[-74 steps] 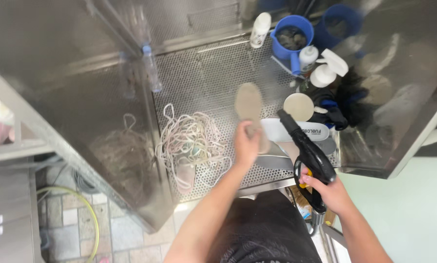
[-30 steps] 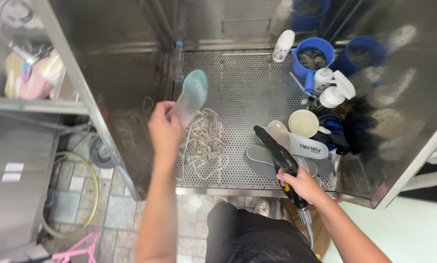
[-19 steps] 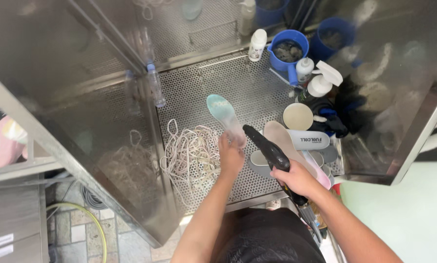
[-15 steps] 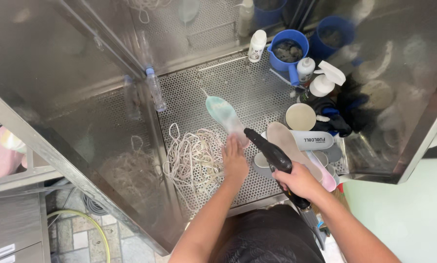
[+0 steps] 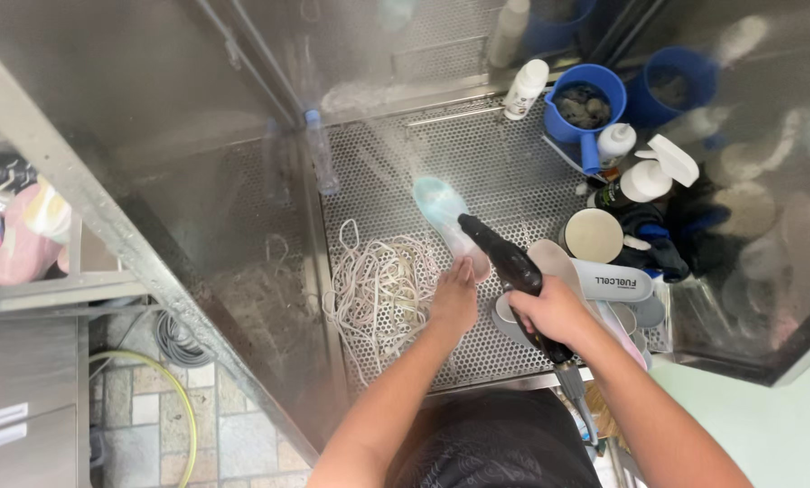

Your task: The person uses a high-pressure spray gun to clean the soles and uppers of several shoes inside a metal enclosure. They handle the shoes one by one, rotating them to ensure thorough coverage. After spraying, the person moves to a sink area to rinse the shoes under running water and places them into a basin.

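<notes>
My left hand [image 5: 454, 298] pins the heel end of a pale blue and pink shoe insole [image 5: 443, 208] flat on the perforated steel tray [image 5: 504, 172]. My right hand [image 5: 554, 312] grips a black spray gun [image 5: 509, 267] whose nozzle points at the insole from just beside it. A faint mist hangs over the insole's toe end. More insoles [image 5: 554, 262] lie under my right hand. A tangle of white shoelaces [image 5: 378, 289] rests left of my left hand.
Blue tubs [image 5: 585, 104], white bottles [image 5: 524, 88], a trigger sprayer [image 5: 649, 176], a round lid [image 5: 593, 235] and a white tube [image 5: 617, 282] crowd the tray's right side. Steel walls enclose the booth. A clear bottle [image 5: 319, 149] stands by the left wall. A yellow hose [image 5: 165, 380] lies on the tiled floor.
My left hand brought the insole in from the left and laid it on the tray. The spray gun swung up toward it, and mist now shows at the insole.
</notes>
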